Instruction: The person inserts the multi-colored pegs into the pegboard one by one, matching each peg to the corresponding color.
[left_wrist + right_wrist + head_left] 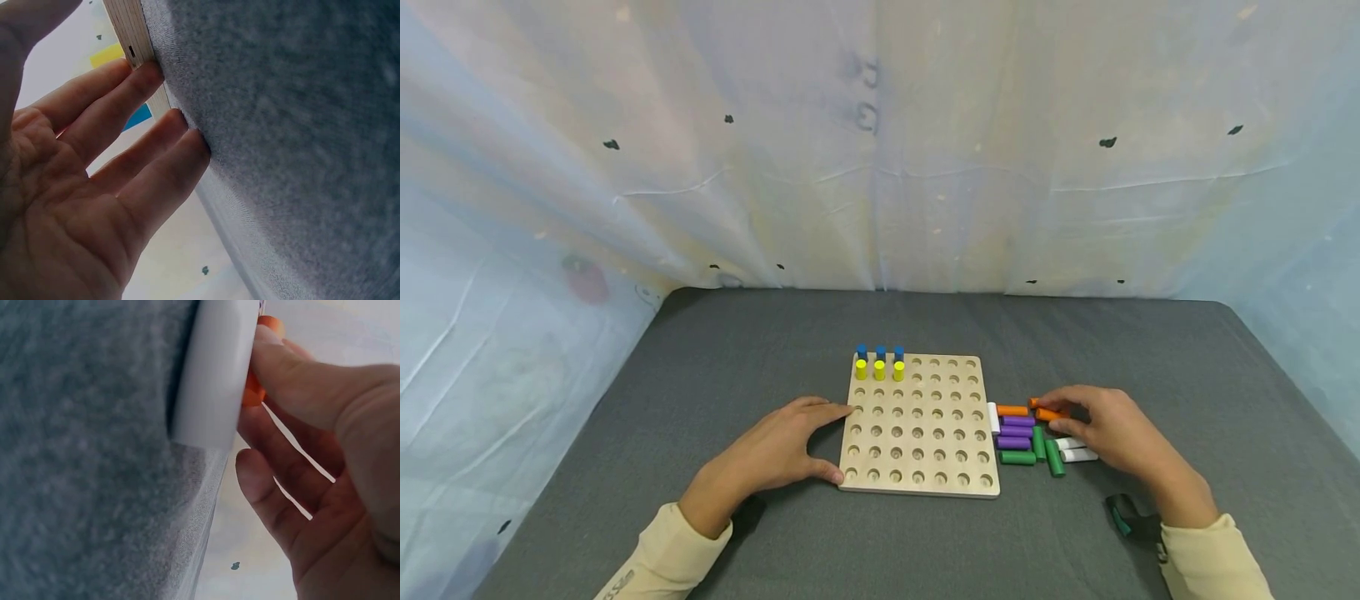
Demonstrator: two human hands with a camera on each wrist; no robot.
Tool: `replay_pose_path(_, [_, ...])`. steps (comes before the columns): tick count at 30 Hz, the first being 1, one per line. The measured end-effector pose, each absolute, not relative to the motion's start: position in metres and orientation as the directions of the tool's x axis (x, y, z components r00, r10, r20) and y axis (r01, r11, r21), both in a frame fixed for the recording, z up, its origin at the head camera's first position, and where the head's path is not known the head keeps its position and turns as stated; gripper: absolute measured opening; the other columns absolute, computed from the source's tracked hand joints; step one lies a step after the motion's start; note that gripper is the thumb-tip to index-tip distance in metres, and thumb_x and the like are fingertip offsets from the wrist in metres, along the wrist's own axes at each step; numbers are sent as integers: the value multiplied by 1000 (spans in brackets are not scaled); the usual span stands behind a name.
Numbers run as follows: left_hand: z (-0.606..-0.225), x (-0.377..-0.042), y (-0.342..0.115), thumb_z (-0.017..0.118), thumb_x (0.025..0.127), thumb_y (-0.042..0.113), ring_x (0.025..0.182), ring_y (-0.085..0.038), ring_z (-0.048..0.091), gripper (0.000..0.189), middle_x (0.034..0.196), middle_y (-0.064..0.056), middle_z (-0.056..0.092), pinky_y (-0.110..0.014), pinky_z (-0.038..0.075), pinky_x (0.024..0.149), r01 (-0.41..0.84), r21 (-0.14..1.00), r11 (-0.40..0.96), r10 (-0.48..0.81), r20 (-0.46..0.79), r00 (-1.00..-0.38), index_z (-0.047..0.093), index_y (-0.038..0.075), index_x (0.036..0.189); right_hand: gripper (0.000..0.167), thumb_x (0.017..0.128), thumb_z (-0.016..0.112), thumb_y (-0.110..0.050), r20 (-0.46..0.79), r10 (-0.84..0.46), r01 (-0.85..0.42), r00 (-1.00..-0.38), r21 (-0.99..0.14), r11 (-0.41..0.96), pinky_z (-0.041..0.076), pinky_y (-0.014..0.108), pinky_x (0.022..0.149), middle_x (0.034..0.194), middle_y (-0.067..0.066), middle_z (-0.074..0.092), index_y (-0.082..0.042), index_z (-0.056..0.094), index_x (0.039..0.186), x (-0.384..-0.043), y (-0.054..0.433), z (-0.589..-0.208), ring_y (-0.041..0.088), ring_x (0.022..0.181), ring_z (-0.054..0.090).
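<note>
A square wooden pegboard [928, 425] with rows of round holes lies on the cloth. Three blue pegs [881, 352] stand in its far row, with three yellow pegs [879, 371] just in front. At the board's left edge rests my left hand [775, 450], fingers extended along the side and thumb by the near corner; in the left wrist view its fingertips [150, 72] touch the wooden edge. Right of the board, my right hand [1105, 425] pinches an orange peg [1049, 414] between thumb and fingers. A second orange peg [1035, 402] lies against those fingers.
Loose pegs lie beside the board's right edge: an orange peg [1011, 410], three purple pegs [1015, 432], three green pegs [1018, 457] and several white pegs [1078, 455]. A dark strap [1131, 521] hangs at the right wrist. Pale sheeting [955, 208] rises behind the grey cloth.
</note>
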State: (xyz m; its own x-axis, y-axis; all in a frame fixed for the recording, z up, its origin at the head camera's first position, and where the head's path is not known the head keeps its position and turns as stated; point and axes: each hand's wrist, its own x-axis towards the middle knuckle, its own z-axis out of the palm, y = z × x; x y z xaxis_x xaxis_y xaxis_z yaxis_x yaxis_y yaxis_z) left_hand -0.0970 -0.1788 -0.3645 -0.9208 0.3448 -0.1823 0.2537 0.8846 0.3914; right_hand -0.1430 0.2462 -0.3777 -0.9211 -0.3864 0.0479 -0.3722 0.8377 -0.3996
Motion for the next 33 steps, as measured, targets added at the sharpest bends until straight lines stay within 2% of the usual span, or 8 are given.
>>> replay_pose_path(9, [-365, -96, -180, 87, 67, 50, 136, -27, 49, 86, 145, -6, 55, -53, 45, 105, 263, 405, 876, 355, -171, -919, 54, 28, 144, 35, 90, 73, -9, 144, -420, -441, -896, -407, 800, 54, 49, 83, 117, 6, 71, -16, 69, 124, -142, 244, -379, 23, 101, 67])
replay_pose_path(16, [-364, -96, -180, 86, 68, 53, 137, -26, 48, 86, 146, -5, 53, -53, 45, 105, 248, 389, 887, 340, -186, -922, 53, 30, 144, 33, 94, 68, -8, 206, -457, -501, -865, -389, 773, 55, 40, 78, 115, 2, 69, -15, 66, 125, -145, 234, -377, 14, 94, 64])
replay_pose_path(22, [-362, -95, -180, 85, 69, 53, 139, -26, 47, 86, 148, -5, 52, -54, 45, 105, 240, 399, 885, 338, -196, -920, 52, 32, 145, 28, 94, 67, -7, 220, -471, -518, -854, -444, 731, 57, 39, 78, 116, 2, 68, -13, 67, 122, -149, 219, -372, 17, 96, 66])
replay_pose_path(33, [-362, -94, -178, 86, 68, 53, 137, -27, 48, 87, 147, -6, 52, -55, 44, 105, 243, 400, 884, 341, -195, -920, 53, 30, 145, 29, 96, 66, -10, 199, -497, -526, -844, -487, 698, 56, 41, 80, 121, 3, 67, -14, 65, 124, -154, 198, -364, 21, 101, 68])
